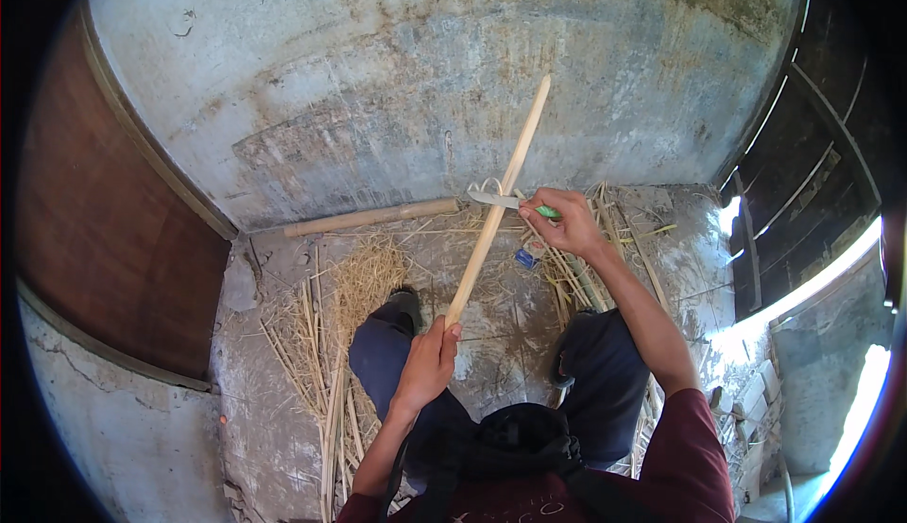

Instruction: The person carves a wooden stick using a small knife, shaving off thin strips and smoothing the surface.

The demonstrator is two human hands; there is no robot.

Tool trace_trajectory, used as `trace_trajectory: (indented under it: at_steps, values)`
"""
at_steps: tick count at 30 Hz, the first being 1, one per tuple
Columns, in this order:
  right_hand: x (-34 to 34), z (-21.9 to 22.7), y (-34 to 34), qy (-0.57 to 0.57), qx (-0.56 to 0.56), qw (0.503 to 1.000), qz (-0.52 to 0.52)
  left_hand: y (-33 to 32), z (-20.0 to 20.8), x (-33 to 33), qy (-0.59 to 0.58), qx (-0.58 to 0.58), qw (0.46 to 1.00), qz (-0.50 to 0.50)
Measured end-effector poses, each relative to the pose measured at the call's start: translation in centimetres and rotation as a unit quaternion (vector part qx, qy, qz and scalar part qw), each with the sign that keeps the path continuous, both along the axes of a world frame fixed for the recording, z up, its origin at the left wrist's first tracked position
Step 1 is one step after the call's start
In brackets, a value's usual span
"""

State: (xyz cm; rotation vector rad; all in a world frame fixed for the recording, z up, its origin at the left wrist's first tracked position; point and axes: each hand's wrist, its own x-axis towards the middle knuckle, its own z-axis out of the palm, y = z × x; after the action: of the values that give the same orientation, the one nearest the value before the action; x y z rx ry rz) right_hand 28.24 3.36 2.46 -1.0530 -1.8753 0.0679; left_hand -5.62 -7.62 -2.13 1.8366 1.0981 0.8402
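My left hand (428,364) is closed round the lower end of a long, pale wooden strip (485,240), which slants up and away to a tapered tip. In my right hand (564,223) is a knife with a green handle (547,211). Its metal blade (493,199) lies across the strip about halfway along. A thin curled shaving (490,184) rises beside the blade, against the strip. Both of my forearms reach in from below, over my knees.
Straw-like shavings (364,277) and thin strips (333,410) litter the floor on the left. A round pole (373,218) lies along the stained wall (397,98). Right of centre are more sticks (590,282) and a small blue packet (525,258). Broken blocks (756,395) lie far right.
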Motion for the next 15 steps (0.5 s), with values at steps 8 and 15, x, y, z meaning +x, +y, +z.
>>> trace_trajectory:
  at_steps: [8,15]
  values:
    - [0.7,0.0,0.8,-0.01,-0.02,1.0,-0.019,0.0,0.1,-0.5,0.023,-0.008,1.0,0.0]
    - [5.7,0.2,2.3,0.047,-0.027,0.989,-0.139,-1.7,-0.2,-1.8,0.048,-0.043,0.998,0.0]
